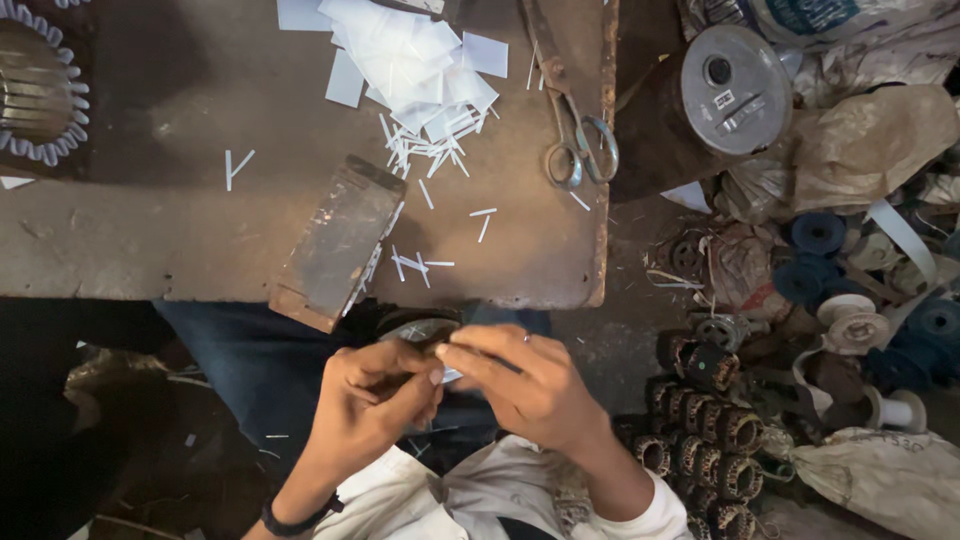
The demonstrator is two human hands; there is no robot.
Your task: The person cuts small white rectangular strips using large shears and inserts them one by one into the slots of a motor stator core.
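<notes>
My left hand (375, 395) and my right hand (520, 380) meet over my lap, just below the near edge of the worn brown workbench (150, 240). Between them sits a small round metal part (425, 330), dark with a greyish rim, mostly covered by my fingers, so I can't make out exactly what it is. My left fingers are curled shut around its lower side, thumb pressed in toward the right hand. My right thumb and forefinger are pinched together at the spot where the hands touch, on a bit of pale material too small to tell apart from the part. On the bench above, a flat dark metal block (335, 240) lies at a slant, one corner hanging over the edge. Beyond it is a heap of cut white paper squares (415, 60) with thin white strips (435, 150) scattered around. Rusty scissors (575, 140) lie near the bench's right edge. To my right, on the floor, wound motor coils (700, 430) sit in a cluster, near blue spools (815, 235) and a round grey tin lid (735, 90).
</notes>
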